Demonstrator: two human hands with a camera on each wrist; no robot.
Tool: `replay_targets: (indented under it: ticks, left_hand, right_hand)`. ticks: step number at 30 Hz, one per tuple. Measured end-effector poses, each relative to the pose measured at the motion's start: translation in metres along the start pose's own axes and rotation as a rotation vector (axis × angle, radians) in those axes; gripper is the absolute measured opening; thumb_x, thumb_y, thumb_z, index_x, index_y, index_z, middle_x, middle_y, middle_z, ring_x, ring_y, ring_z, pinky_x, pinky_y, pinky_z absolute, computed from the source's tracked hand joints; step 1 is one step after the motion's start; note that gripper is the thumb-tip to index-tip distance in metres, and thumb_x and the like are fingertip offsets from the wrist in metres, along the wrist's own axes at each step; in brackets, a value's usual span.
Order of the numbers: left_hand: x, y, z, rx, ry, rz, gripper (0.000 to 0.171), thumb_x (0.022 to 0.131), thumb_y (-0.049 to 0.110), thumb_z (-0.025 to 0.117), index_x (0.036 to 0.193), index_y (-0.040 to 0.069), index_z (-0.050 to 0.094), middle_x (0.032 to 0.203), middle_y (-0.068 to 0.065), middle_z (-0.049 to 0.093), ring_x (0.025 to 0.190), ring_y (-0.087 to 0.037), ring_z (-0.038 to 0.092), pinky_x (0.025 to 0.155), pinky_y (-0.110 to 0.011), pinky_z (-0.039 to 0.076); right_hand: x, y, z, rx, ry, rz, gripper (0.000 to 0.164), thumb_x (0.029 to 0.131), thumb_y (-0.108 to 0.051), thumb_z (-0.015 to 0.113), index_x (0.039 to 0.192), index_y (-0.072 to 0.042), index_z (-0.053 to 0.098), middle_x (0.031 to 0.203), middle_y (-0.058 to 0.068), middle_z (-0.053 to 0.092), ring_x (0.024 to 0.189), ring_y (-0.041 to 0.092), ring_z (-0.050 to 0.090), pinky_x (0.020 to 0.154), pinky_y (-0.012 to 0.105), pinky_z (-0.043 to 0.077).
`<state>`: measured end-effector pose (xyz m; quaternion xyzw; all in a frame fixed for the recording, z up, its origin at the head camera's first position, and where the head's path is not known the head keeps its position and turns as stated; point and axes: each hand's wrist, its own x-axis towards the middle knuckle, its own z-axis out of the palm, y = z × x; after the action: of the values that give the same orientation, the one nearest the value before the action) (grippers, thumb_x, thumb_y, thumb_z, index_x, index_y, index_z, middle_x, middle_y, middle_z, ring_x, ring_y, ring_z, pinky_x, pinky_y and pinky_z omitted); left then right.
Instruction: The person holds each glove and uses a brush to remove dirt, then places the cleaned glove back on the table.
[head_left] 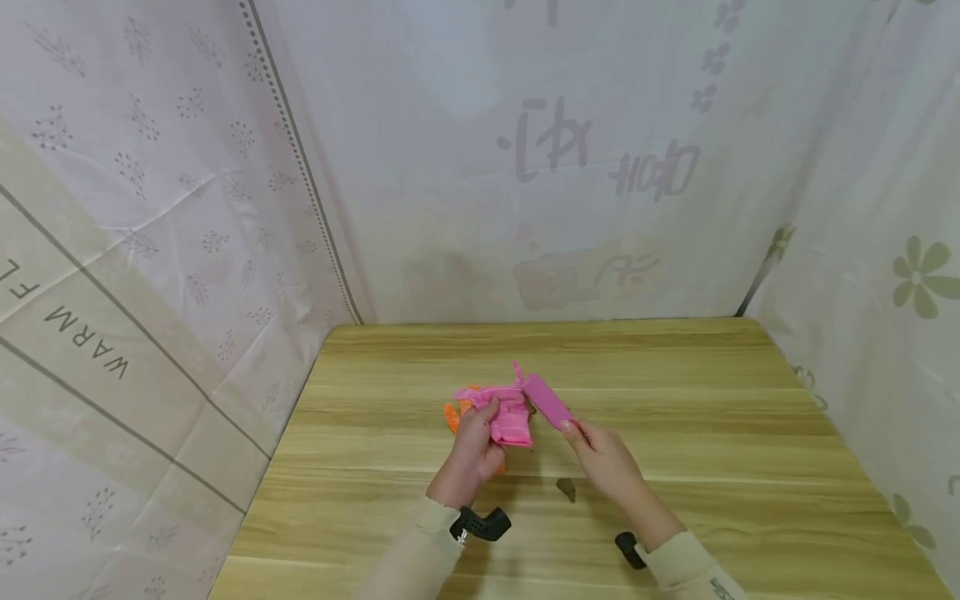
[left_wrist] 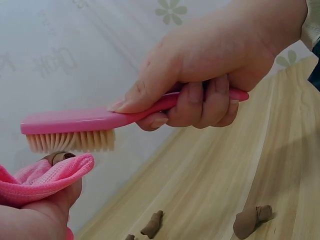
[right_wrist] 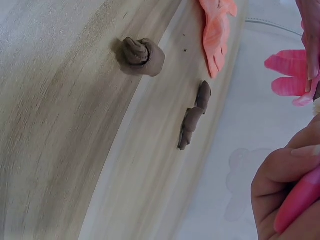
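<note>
My left hand (head_left: 474,442) grips a pink knit glove (head_left: 512,417) above the middle of the table, thumb on top of the fabric. The glove's fingers stick out in the right wrist view. A brown, clay-like lump (left_wrist: 61,156) sits at the glove's edge in the left wrist view. My right hand (head_left: 606,462) holds a pink brush (left_wrist: 75,120) by its handle, fingers wrapped round it and thumb along the neck. Its pale bristles (left_wrist: 72,142) face down, right over the brown lump; whether they touch it I cannot tell.
Under and left of the hands, an orange glove (right_wrist: 217,37) lies on the wooden table (head_left: 675,375). Brown clay-like pieces lie nearby: a rounded lump (right_wrist: 145,57) and a long piece (right_wrist: 195,117). Patterned curtains (head_left: 450,167) hang behind and at both sides.
</note>
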<state>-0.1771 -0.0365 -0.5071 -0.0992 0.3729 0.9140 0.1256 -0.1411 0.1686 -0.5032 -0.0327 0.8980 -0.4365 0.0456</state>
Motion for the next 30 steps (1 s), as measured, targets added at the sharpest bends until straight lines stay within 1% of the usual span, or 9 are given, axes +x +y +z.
replay_targets:
  ticks: [4,8,11,15,18,21,25,27,30]
  left_hand:
    - [0.000,0.001,0.000,-0.017,-0.001,-0.016,0.031,0.111,0.016,0.037,0.137,-0.001,0.037,0.129,-0.010,0.058,0.122,-0.019,0.062,0.108,-0.036,0.049]
    - [0.000,0.001,0.001,-0.031,0.008,-0.026,0.028,0.110,0.015,0.039,0.135,0.001,0.038,0.128,-0.009,0.057,0.120,-0.018,0.062,0.106,-0.034,0.050]
    - [0.001,0.001,0.002,-0.031,0.008,-0.022,0.026,0.110,0.015,0.040,0.132,0.001,0.038,0.125,-0.008,0.056,0.118,-0.016,0.062,0.105,-0.032,0.051]
    - [0.002,0.002,0.003,-0.019,-0.001,-0.021,0.022,0.109,0.015,0.041,0.127,0.002,0.040,0.121,-0.007,0.057,0.114,-0.016,0.062,0.103,-0.031,0.052]
    - [0.002,0.001,0.003,0.012,-0.001,-0.023,0.017,0.109,0.014,0.044,0.122,0.004,0.044,0.115,-0.005,0.060,0.109,-0.016,0.065,0.098,-0.031,0.055]
    - [0.003,-0.001,0.003,0.059,-0.013,-0.016,0.010,0.106,0.013,0.050,0.113,0.006,0.051,0.107,-0.003,0.064,0.100,-0.014,0.067,0.090,-0.029,0.058]
    - [0.003,-0.005,0.004,0.104,-0.061,-0.004,0.005,0.103,0.012,0.055,0.104,0.007,0.057,0.099,-0.003,0.067,0.090,-0.013,0.069,0.081,-0.026,0.059]
    - [0.003,-0.006,0.005,0.108,-0.085,-0.002,0.006,0.102,0.011,0.057,0.103,0.006,0.060,0.098,-0.003,0.068,0.089,-0.013,0.069,0.080,-0.026,0.059]
    - [0.003,-0.008,0.007,0.114,-0.108,0.000,0.008,0.101,0.010,0.057,0.103,0.005,0.064,0.098,-0.004,0.070,0.090,-0.013,0.070,0.083,-0.027,0.059]
  right_hand:
    - [0.001,0.006,-0.001,0.004,-0.001,0.012,0.048,0.107,-0.050,0.043,0.106,-0.008,0.067,0.066,0.001,0.043,0.058,0.014,0.037,0.052,0.027,0.034]
    - [0.002,0.011,-0.003,0.001,-0.005,0.015,0.052,0.106,-0.052,0.041,0.105,-0.007,0.066,0.065,0.002,0.043,0.057,0.014,0.037,0.050,0.027,0.034]
    - [0.003,0.014,-0.004,-0.005,-0.003,0.014,0.054,0.106,-0.053,0.040,0.111,-0.005,0.067,0.066,0.002,0.043,0.057,0.014,0.037,0.051,0.028,0.034]
    - [0.004,0.016,-0.006,-0.003,0.001,0.016,0.058,0.107,-0.052,0.040,0.122,-0.002,0.066,0.067,0.003,0.043,0.059,0.016,0.037,0.053,0.029,0.035]
    - [0.004,0.014,-0.007,0.018,0.013,0.019,0.058,0.107,-0.052,0.040,0.124,-0.001,0.064,0.068,0.004,0.044,0.060,0.016,0.038,0.053,0.029,0.036]
    - [0.004,0.008,-0.007,0.063,0.026,0.020,0.056,0.106,-0.052,0.041,0.115,-0.003,0.066,0.069,0.004,0.046,0.059,0.016,0.040,0.052,0.028,0.037]
    - [0.005,-0.005,-0.004,0.115,0.026,0.007,0.051,0.106,-0.052,0.043,0.096,-0.006,0.062,0.070,0.004,0.047,0.059,0.015,0.040,0.052,0.027,0.037]
    - [0.006,-0.012,-0.002,0.128,0.023,-0.009,0.049,0.106,-0.051,0.044,0.090,-0.007,0.060,0.070,0.004,0.047,0.059,0.014,0.040,0.053,0.027,0.037]
    - [0.007,-0.021,0.000,0.135,0.027,-0.036,0.046,0.106,-0.048,0.046,0.086,-0.008,0.058,0.070,0.003,0.047,0.060,0.014,0.040,0.053,0.027,0.036]
